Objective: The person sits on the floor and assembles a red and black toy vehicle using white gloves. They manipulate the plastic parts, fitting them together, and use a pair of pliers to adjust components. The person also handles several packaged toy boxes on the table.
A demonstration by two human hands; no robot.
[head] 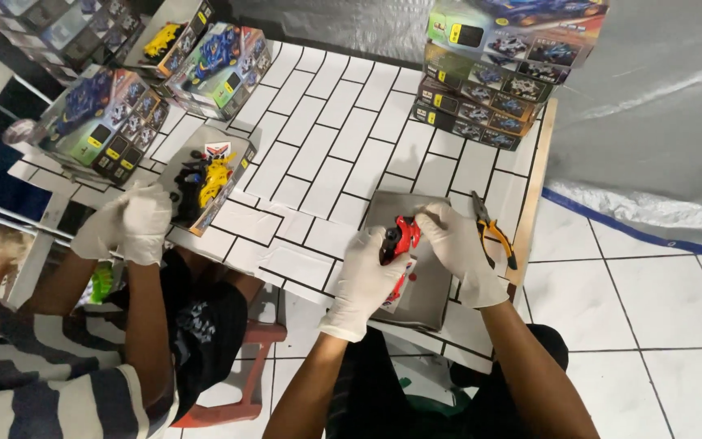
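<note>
Both my hands wear white gloves. My left hand (365, 280) grips a small red and black toy car (400, 237) from the left side. My right hand (460, 248) pinches the same car at its right end. The car hangs just above a shallow grey tray (434, 301) on the white tiled table (327, 138). A red strip of parts (400, 289) shows under my left hand. Orange-handled pliers (491, 229) lie on the table right behind my right hand.
A co-worker's gloved hands (127, 223) are at the left beside an open box (209, 183) holding a yellow toy car. Stacked toy car boxes (497, 73) stand at the back right, more boxes (99, 122) at the back left. A red stool (245, 366) stands below.
</note>
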